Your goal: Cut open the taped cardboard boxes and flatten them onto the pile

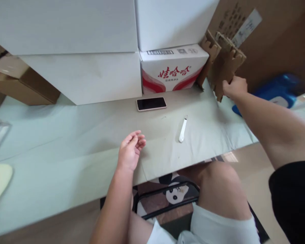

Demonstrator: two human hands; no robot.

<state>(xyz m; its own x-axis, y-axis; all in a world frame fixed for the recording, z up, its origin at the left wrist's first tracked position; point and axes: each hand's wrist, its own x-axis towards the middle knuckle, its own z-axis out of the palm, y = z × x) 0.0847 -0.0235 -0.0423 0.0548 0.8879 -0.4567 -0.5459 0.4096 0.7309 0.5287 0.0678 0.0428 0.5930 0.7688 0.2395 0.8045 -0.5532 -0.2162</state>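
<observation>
My right hand (234, 86) reaches to the far right of the table and is closed on the lower edge of a stack of brown cardboard pieces (225, 61) that stands upright against a big cardboard box. My left hand (130, 149) rests on the pale green table cover (66, 135) near the front edge, palm up, fingers loosely curled, holding nothing. A white utility knife (183, 129) lies on the table between the two hands. A black phone (151, 103) lies flat further back.
Large white boxes (86, 74) and a red-and-white printed carton (173, 69) line the back of the table. A brown box (22, 81) sits at the far left, a blue object (277, 91) at the right edge. My knees and a stool show below the table.
</observation>
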